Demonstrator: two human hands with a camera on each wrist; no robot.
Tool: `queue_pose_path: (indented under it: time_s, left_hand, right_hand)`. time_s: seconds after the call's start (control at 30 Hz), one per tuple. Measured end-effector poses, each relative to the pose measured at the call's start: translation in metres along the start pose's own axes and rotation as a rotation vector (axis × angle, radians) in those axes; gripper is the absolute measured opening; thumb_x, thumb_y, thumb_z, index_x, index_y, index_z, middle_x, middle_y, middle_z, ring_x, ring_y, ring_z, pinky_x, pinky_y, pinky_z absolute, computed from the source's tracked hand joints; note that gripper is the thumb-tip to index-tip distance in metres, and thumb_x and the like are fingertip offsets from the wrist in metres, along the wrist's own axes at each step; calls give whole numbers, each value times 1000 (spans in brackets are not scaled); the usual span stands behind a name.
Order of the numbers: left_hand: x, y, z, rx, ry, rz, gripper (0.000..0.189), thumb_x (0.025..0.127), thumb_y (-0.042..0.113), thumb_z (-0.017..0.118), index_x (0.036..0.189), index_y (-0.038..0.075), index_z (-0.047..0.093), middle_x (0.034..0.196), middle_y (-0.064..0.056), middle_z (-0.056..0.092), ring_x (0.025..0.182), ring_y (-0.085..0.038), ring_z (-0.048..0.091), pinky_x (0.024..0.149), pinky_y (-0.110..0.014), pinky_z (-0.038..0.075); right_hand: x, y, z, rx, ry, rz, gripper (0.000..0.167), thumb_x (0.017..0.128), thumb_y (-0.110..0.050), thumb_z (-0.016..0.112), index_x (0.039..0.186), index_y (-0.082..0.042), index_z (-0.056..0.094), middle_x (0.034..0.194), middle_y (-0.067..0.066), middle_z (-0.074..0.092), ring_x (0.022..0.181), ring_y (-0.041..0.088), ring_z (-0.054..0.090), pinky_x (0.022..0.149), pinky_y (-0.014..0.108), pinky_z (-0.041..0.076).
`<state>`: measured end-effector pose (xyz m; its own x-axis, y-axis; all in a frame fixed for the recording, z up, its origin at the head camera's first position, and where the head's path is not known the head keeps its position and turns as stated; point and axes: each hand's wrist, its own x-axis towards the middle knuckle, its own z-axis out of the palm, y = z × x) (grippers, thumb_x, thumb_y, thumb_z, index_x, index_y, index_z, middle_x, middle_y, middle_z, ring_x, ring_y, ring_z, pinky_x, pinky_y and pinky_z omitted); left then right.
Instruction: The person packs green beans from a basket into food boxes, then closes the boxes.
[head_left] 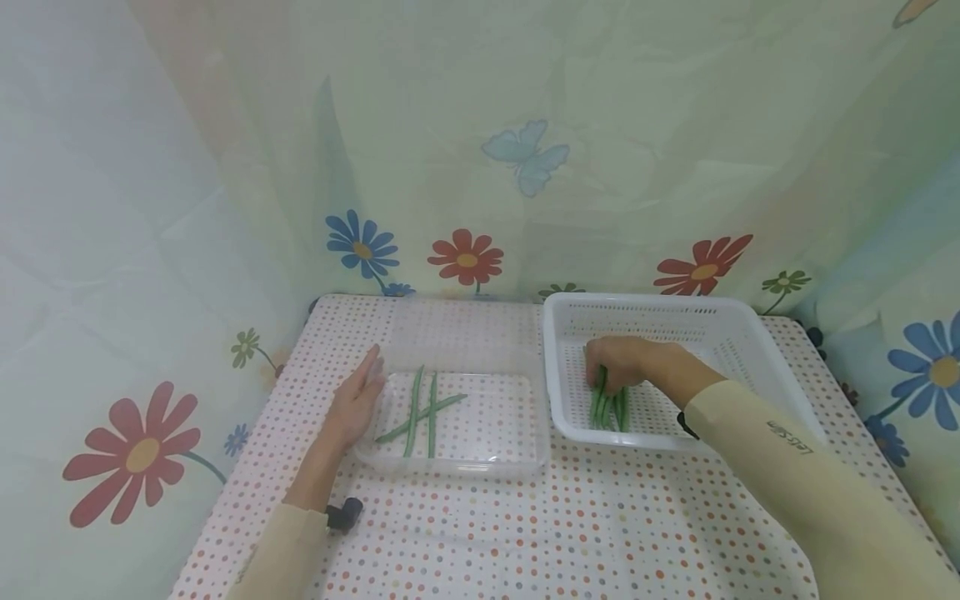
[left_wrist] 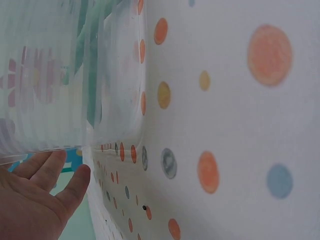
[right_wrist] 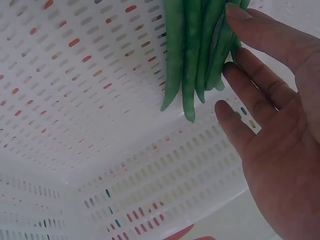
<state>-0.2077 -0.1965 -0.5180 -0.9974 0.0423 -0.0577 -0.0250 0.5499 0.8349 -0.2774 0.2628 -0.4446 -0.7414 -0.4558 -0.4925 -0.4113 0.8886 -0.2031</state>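
My left hand [head_left: 356,406] rests with straight fingers against the left side of a clear plastic container [head_left: 480,467]. Three green beans [head_left: 413,410] lie crossed inside that container. The left wrist view shows the fingers [left_wrist: 75,186] beside the container's wall [left_wrist: 45,105]. Over in the white perforated basket [head_left: 557,375], my right hand [head_left: 626,360] reaches down to a bunch of green beans [head_left: 606,410]. Up close, its thumb and fingers pinch at the right side of the bunch [right_wrist: 191,60]; how many beans they grip cannot be told.
A dotted cloth covers the table [head_left: 487,533], with the container on the left and the basket on the right. Behind the table hangs a curtain [head_left: 450,150] printed with flowers and a butterfly. The container's raised clear lid [head_left: 465,333] stands toward the back.
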Motion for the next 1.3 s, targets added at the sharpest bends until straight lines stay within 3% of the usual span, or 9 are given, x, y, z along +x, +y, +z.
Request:
queue_pose_path:
  time_s: [0.23, 0.77, 0.9, 1.07, 1.3]
  left_hand:
    - [0, 1, -1, -7, -1, 1, 57, 113, 37, 36, 167, 40, 17, 172, 1, 30, 162, -27, 18, 132, -57, 12]
    - [0, 0, 0, -1, 3, -16, 55, 113, 40, 35, 163, 49, 16, 172, 3, 30, 163, -27, 17, 133, -57, 11]
    - [0, 1, 1, -3, 4, -21, 56, 113, 40, 36, 164, 47, 16, 172, 3, 30, 163, -27, 17, 132, -58, 11]
    - [0, 0, 1, 5, 4, -20, 57, 113, 40, 35, 167, 39, 17, 172, 3, 30, 163, -28, 16, 132, -59, 11]
    - [1, 0, 1, 3, 4, -23, 57, 112, 40, 36, 167, 39, 18, 171, 3, 31, 162, -27, 18, 132, -58, 11]
  right_hand:
    - [1, -2, 0, -10, -4, 6, 35, 80, -1, 87, 109, -20, 82, 108, 0, 68, 90, 16, 61, 91, 42, 62]
    - [0, -6, -2, -4, -8, 49, 28, 79, 0, 87, 96, -22, 80, 103, -1, 70, 88, 17, 62, 89, 42, 62]
    - [0, -5, -2, -9, -4, 53, 26, 79, -2, 87, 94, -23, 80, 104, -1, 70, 88, 17, 62, 87, 42, 62]
    - [-2, -2, -3, 10, 35, -8, 21, 85, -4, 83, 98, -19, 80, 104, 0, 71, 90, 17, 62, 89, 44, 62]
    - [-7, -2, -6, 38, 75, -93, 14, 91, -3, 76, 97, -16, 76, 102, -2, 74, 94, 15, 65, 95, 48, 60]
